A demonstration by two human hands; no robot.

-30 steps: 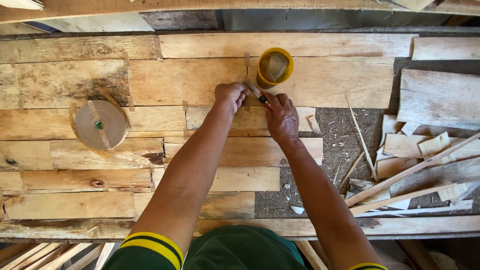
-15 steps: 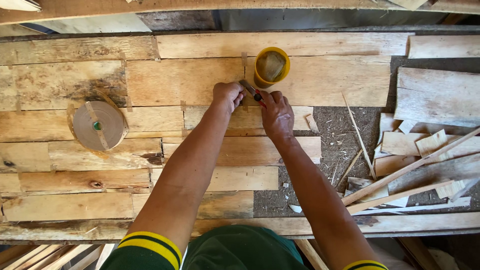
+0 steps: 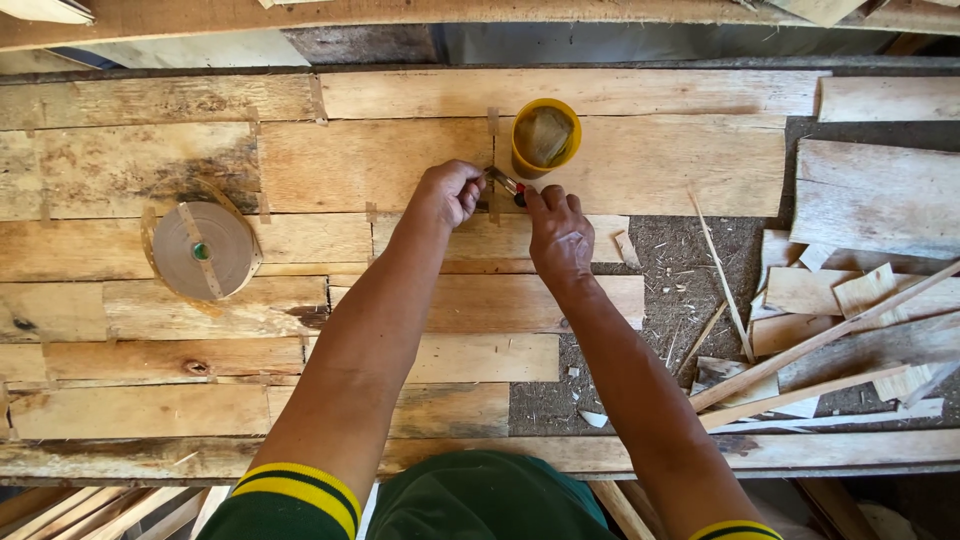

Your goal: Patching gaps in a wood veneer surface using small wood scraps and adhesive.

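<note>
On the counter of pale, patched wooden veneer sheets, both hands meet near the far edge, just in front of the round yellow plastic cup. The left hand is curled shut, its fingertips pinching one end of a small slim metal tool with a red tip. The tool's long axis runs slantwise, its red tip pointing right and towards the near edge. The right hand lies flat, forefinger touching that red tip. A brown paper tape roll sits near the left edge.

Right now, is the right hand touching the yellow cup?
Apart. The head view shows bare wood between the right hand and the yellow cup.
</note>
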